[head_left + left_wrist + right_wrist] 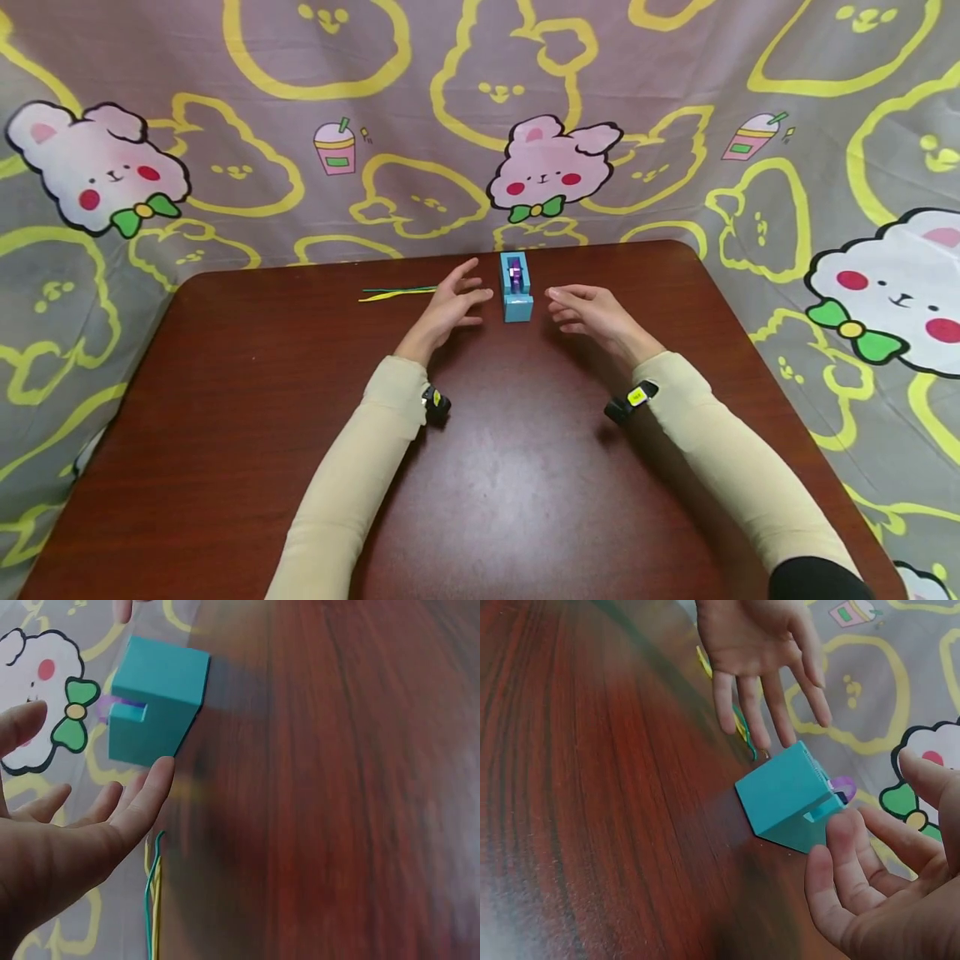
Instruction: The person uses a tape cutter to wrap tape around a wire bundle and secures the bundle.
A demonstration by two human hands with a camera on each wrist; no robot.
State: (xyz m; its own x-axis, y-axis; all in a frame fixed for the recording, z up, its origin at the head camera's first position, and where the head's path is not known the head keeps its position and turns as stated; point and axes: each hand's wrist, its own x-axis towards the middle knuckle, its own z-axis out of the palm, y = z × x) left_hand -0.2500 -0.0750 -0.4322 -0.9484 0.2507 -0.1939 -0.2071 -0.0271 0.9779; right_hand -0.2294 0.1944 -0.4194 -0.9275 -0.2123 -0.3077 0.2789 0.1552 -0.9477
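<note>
A small teal tape dispenser [517,309] stands upright near the back of the table, with a purple round piece sitting in its slot. To its left is my left hand [448,307], fingers spread and apart from it, holding nothing. My right hand [597,317] hovers on the other side, its fingers gently bent and empty. In the left wrist view the left fingertips [163,771] appear close to the dispenser's lower edge; the right wrist view shows the right fingertips [842,829] in front of its side. Whether any finger touches it, I cannot tell for certain.
Thin green and yellow strips [393,293] lie on the brown table [247,433], left of the left hand. A patterned cloth [420,125] with rabbit drawings hangs behind the table and along its sides.
</note>
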